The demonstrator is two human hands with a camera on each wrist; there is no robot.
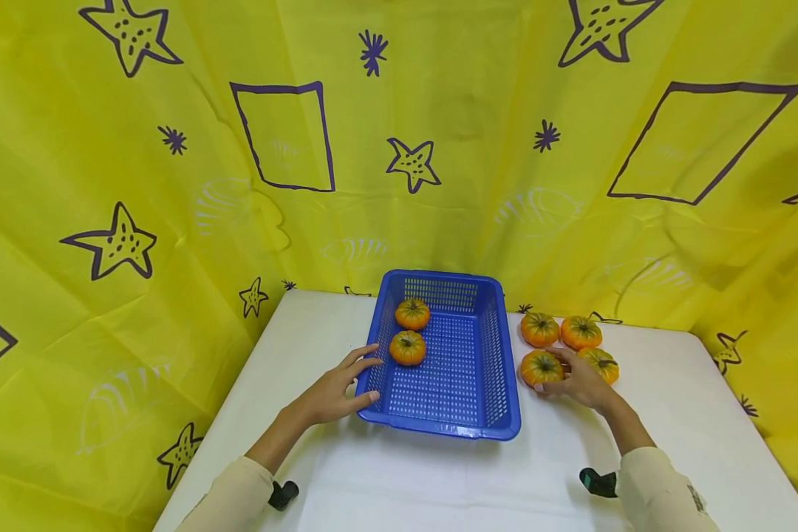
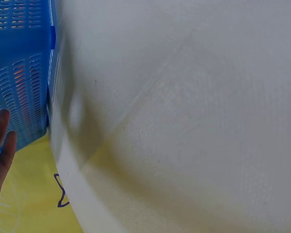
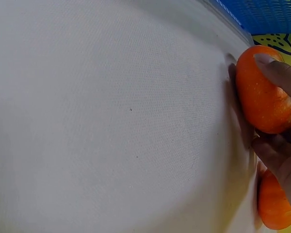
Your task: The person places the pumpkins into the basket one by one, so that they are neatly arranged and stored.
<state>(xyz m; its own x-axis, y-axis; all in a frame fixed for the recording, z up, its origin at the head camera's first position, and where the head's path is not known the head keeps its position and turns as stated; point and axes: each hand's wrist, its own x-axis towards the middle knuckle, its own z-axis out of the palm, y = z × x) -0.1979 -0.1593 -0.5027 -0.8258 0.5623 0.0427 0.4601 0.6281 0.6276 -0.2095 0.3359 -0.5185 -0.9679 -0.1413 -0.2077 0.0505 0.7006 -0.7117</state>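
1. Right hand (image 1: 577, 380): gripping an orange pumpkin (image 1: 539, 366) between thumb and fingers, at 3 o'clock from the centre of the blue basket (image 1: 432, 426).
2. Left hand (image 1: 331, 391): fingers extended, relaxed, at the basket's rim, toward 9 o'clock; firm contact cannot be confirmed.
3. Basket contents: far pumpkin (image 1: 412, 316) at 11 o'clock, near pumpkin (image 1: 408, 350) at 9.
4. Three loose pumpkins (image 1: 540, 330) on the white table (image 1: 399, 480), at 12, 2 and 3 o'clock from the gripped one.
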